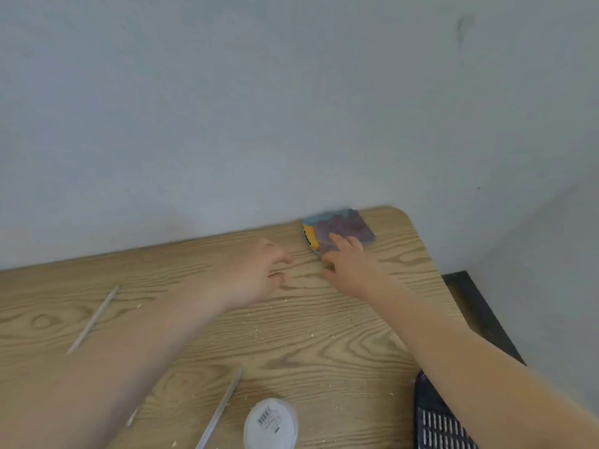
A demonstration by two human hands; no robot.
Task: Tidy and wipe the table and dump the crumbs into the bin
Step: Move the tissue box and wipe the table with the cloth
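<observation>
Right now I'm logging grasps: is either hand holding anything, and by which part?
Right hand has fingers on the cloth's near edge; grip unclear. Left hand holds nothing.

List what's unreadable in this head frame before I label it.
- Plate: mostly covered by the cloth; contents hidden.
- Right hand: fingers on the cloth, grip unclear through blur.
- Cup: cut by bottom edge; barcode label too small.
- Bin: cut by the edge, behind the right forearm.
</observation>
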